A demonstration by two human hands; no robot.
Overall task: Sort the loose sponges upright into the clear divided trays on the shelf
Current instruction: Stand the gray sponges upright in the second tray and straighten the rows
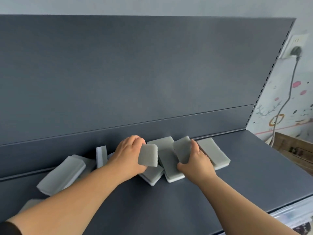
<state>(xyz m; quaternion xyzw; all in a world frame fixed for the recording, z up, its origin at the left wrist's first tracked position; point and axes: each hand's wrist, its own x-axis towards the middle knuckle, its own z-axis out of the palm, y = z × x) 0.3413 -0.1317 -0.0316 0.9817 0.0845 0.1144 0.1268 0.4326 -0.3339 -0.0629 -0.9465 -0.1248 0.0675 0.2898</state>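
Grip: left hand (128, 153) pinches a grey rectangular foam sponge (147, 155), fingers curled over its top edge and thumb beneath; right hand (197, 161) clasps a second grey sponge (182, 149), thumb at its near end, fingers round its far side.
Look: both held sponges show a matt grey broad face with rounded corners; the flat grey sponge (169, 167) between the hands shows a thin white layer along its near edge.
Orientation: the left-held sponge is raised, broad face toward the camera, long axis roughly up and down. The right-held one is tilted, long axis running away from the person.
Location: both are held just above a loose pile at the middle of the dark grey metal shelf (186, 200), close to its back panel (135, 73).
Pile: one narrow sponge (101, 156) stands on end by the back panel; a large flat sponge (61, 175) lies at an angle to the left, another (213, 151) to the right.
Arms: bare forearms reach forward from the lower corners; a dark sleeve (8, 228) shows on the left.
Surroundings: white wall socket (295, 48) and wooden crate (294, 150) at right.
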